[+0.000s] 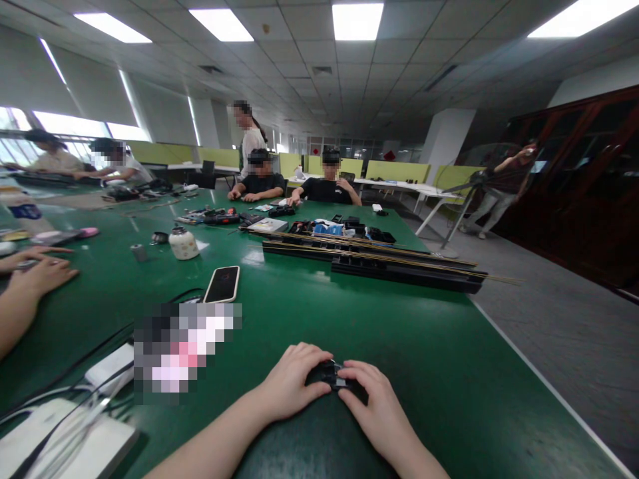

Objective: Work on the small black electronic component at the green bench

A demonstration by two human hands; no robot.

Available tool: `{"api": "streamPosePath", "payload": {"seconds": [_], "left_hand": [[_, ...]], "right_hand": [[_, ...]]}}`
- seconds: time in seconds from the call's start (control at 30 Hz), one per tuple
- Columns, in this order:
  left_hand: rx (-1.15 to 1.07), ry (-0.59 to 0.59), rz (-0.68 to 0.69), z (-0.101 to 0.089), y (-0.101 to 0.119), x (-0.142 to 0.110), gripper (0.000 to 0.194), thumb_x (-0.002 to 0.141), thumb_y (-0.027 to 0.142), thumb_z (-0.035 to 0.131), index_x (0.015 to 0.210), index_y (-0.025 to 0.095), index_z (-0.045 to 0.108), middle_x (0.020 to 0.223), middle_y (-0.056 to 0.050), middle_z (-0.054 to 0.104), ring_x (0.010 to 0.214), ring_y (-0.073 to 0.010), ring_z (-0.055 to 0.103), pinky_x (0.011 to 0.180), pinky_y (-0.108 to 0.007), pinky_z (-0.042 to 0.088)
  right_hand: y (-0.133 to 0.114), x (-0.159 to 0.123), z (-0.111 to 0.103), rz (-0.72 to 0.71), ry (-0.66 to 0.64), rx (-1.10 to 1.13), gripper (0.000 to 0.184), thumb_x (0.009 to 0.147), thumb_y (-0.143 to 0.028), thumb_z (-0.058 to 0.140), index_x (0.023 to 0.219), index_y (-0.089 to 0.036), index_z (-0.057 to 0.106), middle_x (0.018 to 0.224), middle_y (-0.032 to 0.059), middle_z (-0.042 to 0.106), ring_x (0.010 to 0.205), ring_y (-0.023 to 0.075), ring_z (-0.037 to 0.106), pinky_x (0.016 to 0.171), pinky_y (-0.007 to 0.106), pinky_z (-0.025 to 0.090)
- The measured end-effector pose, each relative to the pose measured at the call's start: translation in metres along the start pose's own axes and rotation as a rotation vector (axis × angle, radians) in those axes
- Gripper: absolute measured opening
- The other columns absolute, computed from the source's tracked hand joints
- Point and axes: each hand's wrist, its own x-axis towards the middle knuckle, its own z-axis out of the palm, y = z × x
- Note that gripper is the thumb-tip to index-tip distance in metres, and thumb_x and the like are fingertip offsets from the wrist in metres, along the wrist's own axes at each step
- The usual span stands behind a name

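One small black part (pixel 340 382), apparently mid-handling, unreleased: half-curled left hand (pixel 293 378) and right hand (pixel 375 394) are gripping it between them.

Small black part (pixel 341 382) set crosswise between your left hand (pixel 295 380) and your right hand (pixel 375 398), held from both sides. Surface dark, paler grey patch showing midway between them. Ends partly covered; exact shape unclear.

Ceiling panels (pixel 358 21) glare white, and the tabletop (pixel 429 332) shines.
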Motion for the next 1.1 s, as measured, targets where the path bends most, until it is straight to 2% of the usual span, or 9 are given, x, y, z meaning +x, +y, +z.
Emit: {"api": "streamPosePath", "payload": {"seconds": [0.27, 0.87, 1.1], "left_hand": [[0.007, 0.031, -0.002, 0.0023, -0.0039, -0.0011, 0.037, 0.084, 0.028, 0.057, 0.121, 0.026, 0.048, 0.115, -0.004, 0.056, 0.104, -0.0211, 0.05, 0.09, -0.035, 0.039], [-0.025, 0.016, -0.068, 0.0003, 0.0005, 0.0013, 0.033, 0.086, 0.017, 0.051, 0.119, 0.023, 0.048, 0.116, -0.004, 0.056, 0.106, -0.021, 0.049, 0.091, -0.036, 0.039], [-0.02, 0.011, -0.083, 0.0006, 0.0014, 0.0023, 0.031, 0.086, 0.014, 0.049, 0.116, 0.023, 0.05, 0.116, -0.004, 0.057, 0.106, -0.0205, 0.05, 0.092, -0.036, 0.039]], "right_hand": [[0.0023, -0.0004, 0.0013, 0.049, 0.063, 0.058, 0.036, 0.071, -0.023, 0.058, 0.107, -0.022, 0.062, 0.11, 0.0073, 0.064, 0.106, 0.0239, 0.056, 0.096, 0.04, 0.04], [0.0029, -0.0007, 0.0013, 0.061, 0.054, 0.035, 0.031, 0.077, -0.026, 0.052, 0.106, -0.021, 0.061, 0.11, 0.0072, 0.063, 0.107, 0.0231, 0.055, 0.096, 0.037, 0.041], [0.005, 0.0003, 0.0035, 0.068, 0.136, -0.022, 0.027, 0.076, -0.027, 0.053, 0.1, -0.019, 0.063, 0.105, 0.0083, 0.065, 0.104, 0.024, 0.056, 0.095, 0.037, 0.041]]}}
